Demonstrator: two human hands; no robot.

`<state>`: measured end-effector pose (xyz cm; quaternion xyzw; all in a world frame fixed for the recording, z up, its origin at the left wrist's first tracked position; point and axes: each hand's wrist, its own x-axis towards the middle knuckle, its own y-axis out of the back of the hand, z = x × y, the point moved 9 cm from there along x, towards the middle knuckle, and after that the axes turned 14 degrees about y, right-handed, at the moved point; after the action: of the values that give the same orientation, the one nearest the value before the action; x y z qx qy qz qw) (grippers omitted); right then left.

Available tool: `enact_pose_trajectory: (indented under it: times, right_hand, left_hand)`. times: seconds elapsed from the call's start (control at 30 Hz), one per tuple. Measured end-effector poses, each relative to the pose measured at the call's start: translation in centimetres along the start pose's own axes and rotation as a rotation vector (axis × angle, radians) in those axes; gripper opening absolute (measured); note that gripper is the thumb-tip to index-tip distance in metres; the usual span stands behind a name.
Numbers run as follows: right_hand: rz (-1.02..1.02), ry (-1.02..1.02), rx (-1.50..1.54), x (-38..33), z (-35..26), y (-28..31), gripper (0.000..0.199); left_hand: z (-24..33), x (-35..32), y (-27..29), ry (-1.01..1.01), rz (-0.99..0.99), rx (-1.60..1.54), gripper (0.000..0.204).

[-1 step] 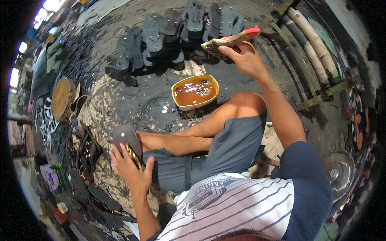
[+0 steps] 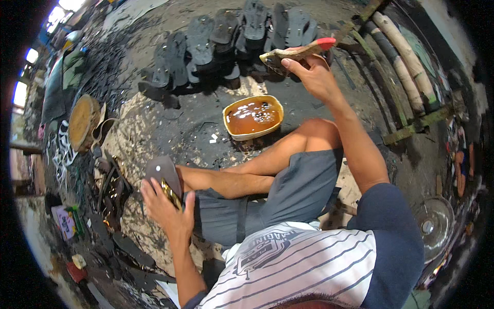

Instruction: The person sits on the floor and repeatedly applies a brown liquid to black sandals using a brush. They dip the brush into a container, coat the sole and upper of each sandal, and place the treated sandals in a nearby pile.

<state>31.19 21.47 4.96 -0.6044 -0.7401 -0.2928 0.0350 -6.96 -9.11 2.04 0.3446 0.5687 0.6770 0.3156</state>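
My right hand (image 2: 314, 74) is raised beyond the tub, its fingers closed around a worn brush (image 2: 298, 51) with a red-tipped handle. The brush's other end is crusted and yellowish, pointing left. Below it, on the floor, stands a cream tub (image 2: 253, 138) of shiny amber-brown liquid. My left hand (image 2: 167, 208) lies with fingers spread over a dark grey flip-flop sole (image 2: 160, 167) beside my shin. A glossy gold strip (image 2: 172, 195) shows between the thumb and fingers; its far end is hidden under the hand.
Rows of dark sandal soles (image 2: 200, 41) stand on the floor ahead. At left are a round wooden block (image 2: 83, 123) and a heap of dark straps (image 2: 116, 190). A wooden rack (image 2: 399, 67) stands at far right, with a clear round lid-like object (image 2: 432, 229) nearer me.
The whole view has shifted slightly, with the tub and soles a little further right. Both hands keep their hold and place, nearly still.
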Motion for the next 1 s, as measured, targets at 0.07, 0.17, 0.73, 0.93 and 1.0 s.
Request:
enact_pose_trajectory:
  times: [0.07, 0.17, 0.73, 0.93, 1.0]
  right_hand:
    - [0.061, -0.020, 0.073, -0.3, 0.3, -1.0, 0.042]
    - [0.220, -0.007, 0.316, -0.2, -0.4, -2.9, 0.040]
    - [0.016, 0.528, 0.173, -3.8, -14.1, -19.1, 0.032]
    - [-0.199, 0.259, 0.563, -7.5, -13.3, -21.6, 0.032]
    - [-0.208, 0.280, 0.491, -6.0, -12.9, -21.0, 0.032]
  left_hand:
    - [-0.2, 1.7, -0.7, 0.152, 0.076, -0.191, 0.105]
    - [-0.9, 3.3, 0.0, 0.128, 0.029, -0.409, 0.097]
    - [9.4, 2.7, -2.3, 0.213, -0.490, -1.861, 0.072]
    - [9.0, 4.4, -3.4, 0.209, -0.614, -2.088, 0.080]
    - [9.2, 3.8, -4.2, 0.273, -0.572, -2.104, 0.080]
